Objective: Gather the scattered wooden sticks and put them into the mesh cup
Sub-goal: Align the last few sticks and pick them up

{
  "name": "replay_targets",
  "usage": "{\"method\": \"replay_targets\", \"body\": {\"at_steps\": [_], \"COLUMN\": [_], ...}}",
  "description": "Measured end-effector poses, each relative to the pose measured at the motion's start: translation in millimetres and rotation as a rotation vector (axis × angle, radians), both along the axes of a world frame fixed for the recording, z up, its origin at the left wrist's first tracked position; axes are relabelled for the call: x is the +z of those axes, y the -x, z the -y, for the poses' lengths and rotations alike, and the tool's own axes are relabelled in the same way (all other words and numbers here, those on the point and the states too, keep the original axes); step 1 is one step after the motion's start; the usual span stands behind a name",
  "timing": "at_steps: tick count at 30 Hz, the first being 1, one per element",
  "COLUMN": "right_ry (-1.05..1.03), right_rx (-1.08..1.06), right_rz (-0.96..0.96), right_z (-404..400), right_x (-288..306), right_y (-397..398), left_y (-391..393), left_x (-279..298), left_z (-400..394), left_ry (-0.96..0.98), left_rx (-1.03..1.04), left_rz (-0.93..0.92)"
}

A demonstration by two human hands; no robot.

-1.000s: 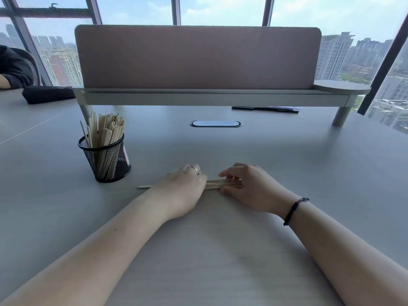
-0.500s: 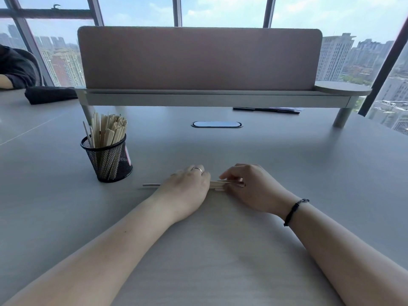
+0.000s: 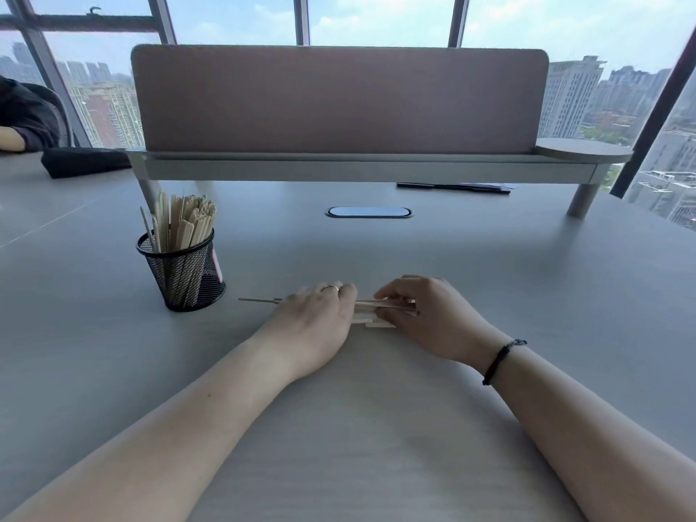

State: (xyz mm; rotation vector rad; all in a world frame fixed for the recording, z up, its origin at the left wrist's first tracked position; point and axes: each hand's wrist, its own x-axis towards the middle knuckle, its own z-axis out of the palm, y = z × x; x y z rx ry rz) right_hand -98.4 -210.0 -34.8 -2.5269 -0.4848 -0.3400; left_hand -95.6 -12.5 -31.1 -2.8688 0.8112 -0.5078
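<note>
Wooden sticks (image 3: pixel 371 314), the last loose ones seen from the head camera, lie bunched on the grey surface (image 3: pixel 489 295) between both hands. The left hand (image 3: pixel 316 318) presses them down while the right hand (image 3: pixel 418 310) has its fingers (image 3: pixel 391 295) pinched around them. Left of the fingers, the mesh cup (image 3: pixel 182 273) already stands packed, so I judge that only this bundle remains.

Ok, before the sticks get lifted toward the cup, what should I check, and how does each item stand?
1. Both hands on the bundle: left hand and right hand cover its ends. Ok.
2. Sticks aligned: one end pokes out left, lower ones sit offset. Not ok.
3. Grip closed: fingers hidden. Cannot tell.
4. Cup upright on the table. Ok.
5. Room in cup: already crowded. Cannot tell.
6. Path to cup clear. Ok.
</note>
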Motion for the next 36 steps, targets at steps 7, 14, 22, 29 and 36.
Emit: {"method": "replay_targets", "body": {"at_steps": [7,14,22,29,36], "right_ry": [-0.015,0.107,0.032,-0.259,0.082], "right_rx": [-0.049,-0.031,0.036,-0.165,-0.012], "right_rz": [0.071,0.141,0.196,0.168,-0.08], "right_z": [5.2,0.6,-11.5,-4.3,2.5], "right_x": [1.9,3.9,9.0,14.1,2.8], "right_y": [-0.4,5.2,9.2,7.4,1.8], "left_y": [2.5,-5.1,-6.5,-15.1,-15.9], "left_x": [-0.4,-9.4,2.1,10.3,24.8], "left_z": [-7.1,-6.8,-16.2,-39.6,-51.5], "left_ry": [0.114,0.132,0.183,0.457,0.94], "left_rx": [-0.117,-0.156,-0.108,0.021,-0.04], "left_rz": [0.128,0.159,0.24,0.204,0.113]}}
